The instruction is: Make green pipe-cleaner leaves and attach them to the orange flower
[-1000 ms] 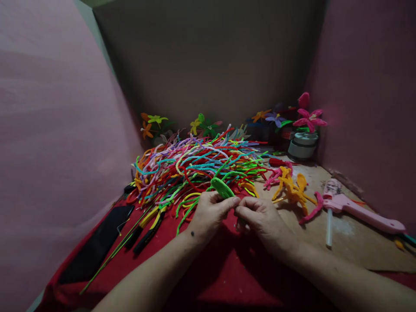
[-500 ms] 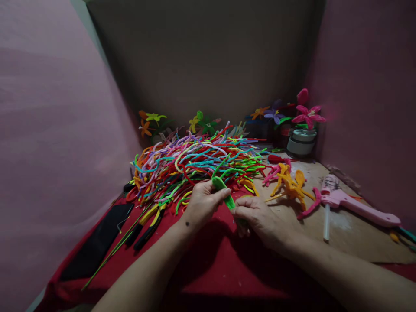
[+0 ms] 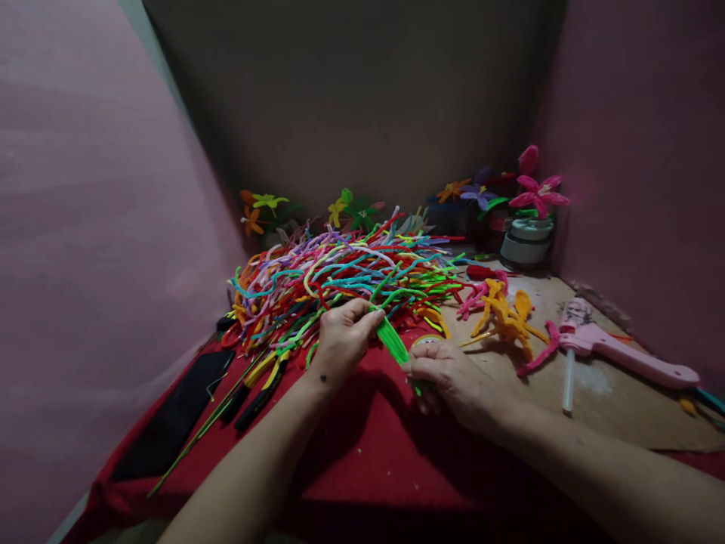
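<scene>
A flat bright green fuzzy piece (image 3: pixel 393 340) is stretched between my two hands above the red cloth. My left hand (image 3: pixel 344 336) pinches its upper end between thumb and fingers. The lower end is gripped by my right hand (image 3: pixel 445 370), and a bit of green shows beneath those fingers. Just behind the hands lies a big heap of multicoloured fuzzy stems (image 3: pixel 340 264). A round lid-like object (image 3: pixel 426 341) is partly hidden behind my right hand.
Yellow-black pliers (image 3: pixel 263 393), green stems and a dark flat object (image 3: pixel 173 415) lie at left. On the board (image 3: pixel 623 415) at right are orange fuzzy flowers (image 3: pixel 513 321) and a pink glue gun (image 3: pixel 623 355). A potted pink flower (image 3: pixel 539 196) stands behind.
My left hand has shifted slightly left and up along the green piece, its thumb now at the top end. More of the piece shows between my hands. The view has moved slightly.
</scene>
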`<state>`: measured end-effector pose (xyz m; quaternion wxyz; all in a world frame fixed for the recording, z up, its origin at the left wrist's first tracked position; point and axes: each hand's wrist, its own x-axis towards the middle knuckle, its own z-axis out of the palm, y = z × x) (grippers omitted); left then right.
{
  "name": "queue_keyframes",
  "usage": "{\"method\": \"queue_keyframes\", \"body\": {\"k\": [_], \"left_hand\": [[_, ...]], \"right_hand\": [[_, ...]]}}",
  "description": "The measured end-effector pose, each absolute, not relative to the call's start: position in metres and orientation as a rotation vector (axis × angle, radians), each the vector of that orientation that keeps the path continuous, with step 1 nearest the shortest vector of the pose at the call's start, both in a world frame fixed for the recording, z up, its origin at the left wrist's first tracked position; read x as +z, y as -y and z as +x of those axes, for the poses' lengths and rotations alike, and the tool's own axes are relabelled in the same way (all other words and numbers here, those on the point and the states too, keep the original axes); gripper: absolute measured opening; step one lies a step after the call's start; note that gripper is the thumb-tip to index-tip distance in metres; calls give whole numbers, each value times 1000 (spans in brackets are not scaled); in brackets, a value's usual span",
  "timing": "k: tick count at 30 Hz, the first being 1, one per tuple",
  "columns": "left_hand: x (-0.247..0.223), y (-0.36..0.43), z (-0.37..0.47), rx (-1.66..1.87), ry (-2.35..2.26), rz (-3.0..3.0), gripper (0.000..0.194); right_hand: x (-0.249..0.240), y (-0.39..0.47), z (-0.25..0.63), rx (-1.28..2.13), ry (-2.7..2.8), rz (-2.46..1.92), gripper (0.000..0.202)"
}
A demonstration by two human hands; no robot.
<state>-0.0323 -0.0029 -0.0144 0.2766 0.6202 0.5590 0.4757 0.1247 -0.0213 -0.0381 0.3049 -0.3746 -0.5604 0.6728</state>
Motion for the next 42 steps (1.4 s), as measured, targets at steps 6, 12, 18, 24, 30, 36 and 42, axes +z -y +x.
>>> {"method": "queue_keyframes", "body": {"k": [6,12,18,24,30,36,42], "left_hand": [[-18,4,-36,1371,-1588,2007,17],[-14,-5,-39,1480,-1389,1446,25],[-14,-2,-38,1210,-1210,1203,30],[-18,11,-24,886,-1052,1343,21],[-24,14,-18,797,-1101,1273,26],[-27,20,-14,834,-1125,1290,28],[-22,17,-16,846,-1056,1282,21]], "right_hand": [[-45,19,122,1871,1356,-993,19],[-43,16,126,1870,1319,-934,22],[-45,8,128,1714,1197,-793,26],[-48,5,127,1707,1051,-759,24],[-49,5,127,1667,1011,-795,22],[-49,12,122,1674,974,-792,23],[-42,11,125,1695,1013,-766,24]]}}
